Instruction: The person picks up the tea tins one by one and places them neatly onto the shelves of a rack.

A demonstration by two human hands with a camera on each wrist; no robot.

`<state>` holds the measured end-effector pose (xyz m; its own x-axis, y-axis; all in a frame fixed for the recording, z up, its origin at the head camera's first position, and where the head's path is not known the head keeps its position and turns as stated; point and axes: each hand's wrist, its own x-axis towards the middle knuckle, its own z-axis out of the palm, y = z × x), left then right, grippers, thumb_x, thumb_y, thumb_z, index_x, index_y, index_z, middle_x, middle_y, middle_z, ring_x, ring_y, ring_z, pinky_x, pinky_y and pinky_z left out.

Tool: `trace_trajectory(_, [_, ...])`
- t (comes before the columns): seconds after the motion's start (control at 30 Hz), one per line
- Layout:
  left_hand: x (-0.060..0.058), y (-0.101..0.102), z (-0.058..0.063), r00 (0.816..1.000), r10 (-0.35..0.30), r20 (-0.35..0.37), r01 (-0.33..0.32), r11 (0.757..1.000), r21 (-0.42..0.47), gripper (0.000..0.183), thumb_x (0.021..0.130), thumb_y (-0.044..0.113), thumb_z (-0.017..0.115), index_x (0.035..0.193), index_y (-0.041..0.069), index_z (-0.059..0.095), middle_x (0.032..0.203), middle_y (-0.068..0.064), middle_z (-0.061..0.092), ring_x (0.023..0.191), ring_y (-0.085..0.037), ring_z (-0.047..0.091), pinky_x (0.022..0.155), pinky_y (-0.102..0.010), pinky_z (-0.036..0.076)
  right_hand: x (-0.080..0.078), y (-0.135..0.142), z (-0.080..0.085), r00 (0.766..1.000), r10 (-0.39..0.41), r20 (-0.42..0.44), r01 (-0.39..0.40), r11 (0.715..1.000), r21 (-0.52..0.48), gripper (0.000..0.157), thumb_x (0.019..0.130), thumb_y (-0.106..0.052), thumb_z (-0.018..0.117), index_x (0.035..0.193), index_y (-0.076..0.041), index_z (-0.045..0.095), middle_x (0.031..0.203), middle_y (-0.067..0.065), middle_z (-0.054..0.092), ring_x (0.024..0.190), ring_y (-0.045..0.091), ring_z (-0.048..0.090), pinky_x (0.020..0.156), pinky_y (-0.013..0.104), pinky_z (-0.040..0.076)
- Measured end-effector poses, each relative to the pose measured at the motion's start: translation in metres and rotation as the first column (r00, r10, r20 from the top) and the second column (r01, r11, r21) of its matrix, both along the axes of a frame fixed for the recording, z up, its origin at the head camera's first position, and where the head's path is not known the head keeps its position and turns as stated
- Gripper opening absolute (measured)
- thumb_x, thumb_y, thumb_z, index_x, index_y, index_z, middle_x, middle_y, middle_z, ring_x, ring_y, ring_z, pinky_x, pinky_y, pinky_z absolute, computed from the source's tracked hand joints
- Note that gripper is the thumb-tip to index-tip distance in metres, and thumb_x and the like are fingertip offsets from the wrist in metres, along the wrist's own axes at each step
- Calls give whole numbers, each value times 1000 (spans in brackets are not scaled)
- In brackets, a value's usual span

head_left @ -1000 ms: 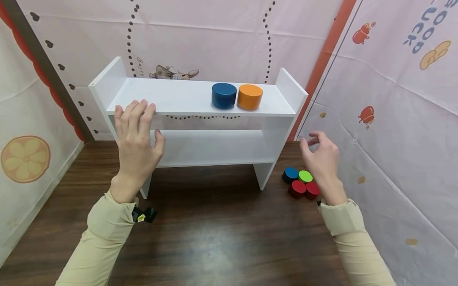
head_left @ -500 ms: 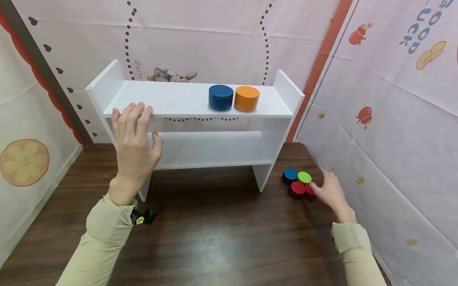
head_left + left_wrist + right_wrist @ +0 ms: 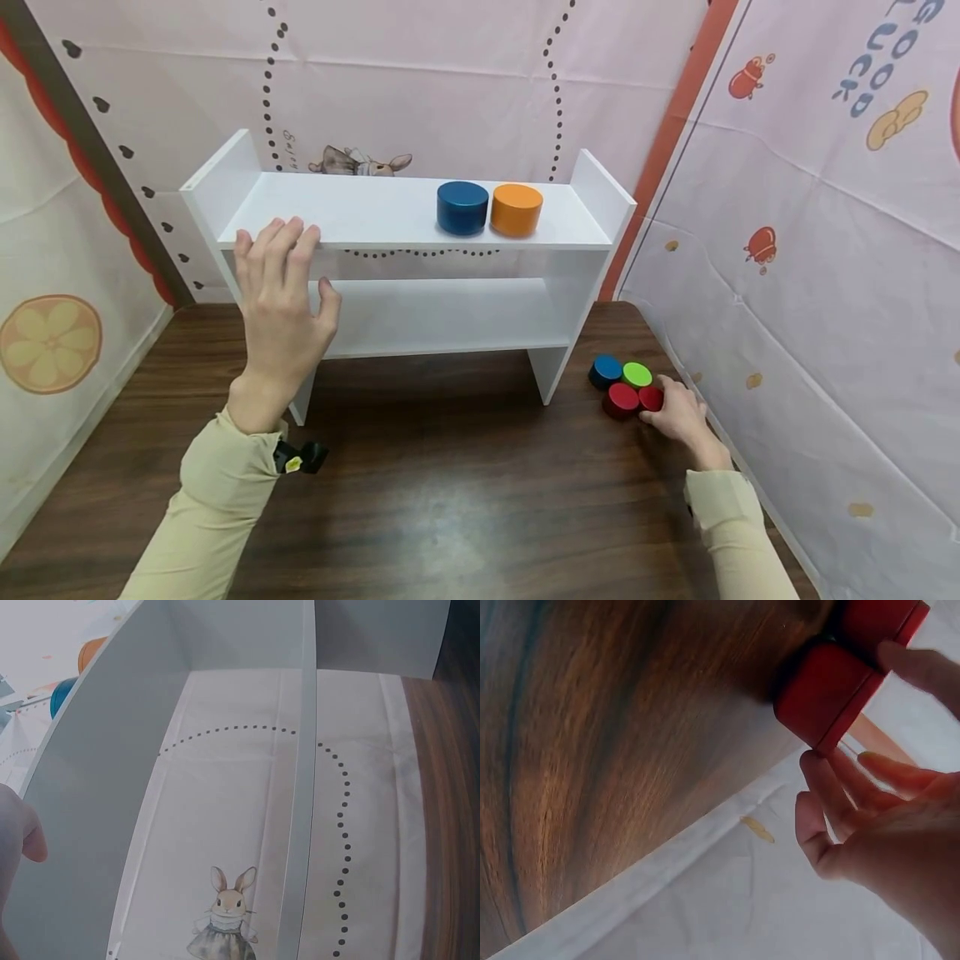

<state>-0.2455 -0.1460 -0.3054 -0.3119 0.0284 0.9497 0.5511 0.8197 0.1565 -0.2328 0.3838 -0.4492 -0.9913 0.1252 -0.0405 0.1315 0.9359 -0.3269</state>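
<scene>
Dark wood-grain table (image 3: 450, 500), printed fabric walls (image 3: 450, 92) at back and sides; white shelf unit (image 3: 442, 312) at upper centre. Right hand (image 3: 681, 414), right of frame: thumb and fingers pinch the rightmost red tin (image 3: 651, 399), which is on the table beside a second red tin (image 3: 621, 401) and near a green tin (image 3: 637, 375). Left hand (image 3: 277, 321), left of frame: fingers extended at the shelf's front edge, thumb apart. Gripped tin partly covered; left hand mostly cut off in left wrist view
</scene>
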Motion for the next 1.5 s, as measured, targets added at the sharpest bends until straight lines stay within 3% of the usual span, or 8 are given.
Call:
trace_trajectory(0.4, [1,1,-1,1000,6,12,-6,1000,-10,47,83,3,51,130,0,53,136,-20,52,135,-34,39,121,-51,12,4,7,-15,999,-46,7,46,999,-15,67,78,-19,73,131,10,43,122,35,54,109,51,48,85,62,32])
trace_trajectory(0.63, [1,0,0,1000,7,3,-7,1000,7,47,82,2,51,129,0,54,135,-20,53,135,-34,40,120,-51,13,4,10,-14,997,-79,5,79,997,-17,68,79,-25,73,130,11,45,120,35,55,108,51,49,89,65,30])
trace_trajectory(0.83, [1,-1,0,1000,9,4,-9,1000,7,47,82,2,52,129,0,53,135,-20,53,134,-34,40,120,-51,13,6,12,-3,996,-85,-19,85,996,-31,67,80,-28,72,129,10,45,119,35,54,106,52,50,83,63,31])
trace_trajectory(1.07, [1,0,0,1000,4,5,-4,1000,4,47,82,2,51,130,0,53,135,-20,53,135,-34,40,120,-51,13,9,9,15,991,-83,-104,77,995,-57,70,81,-29,72,130,11,44,118,35,54,106,50,48,79,57,32])
trace_trajectory(1.5, [-1,1,0,1000,3,-5,-3,1000,10,48,81,2,51,128,0,54,134,-20,54,134,-34,41,120,-51,14,11,-15,56,963,-46,-266,31,998,-61,68,84,-36,67,133,7,46,118,30,52,108,45,44,75,51,30])
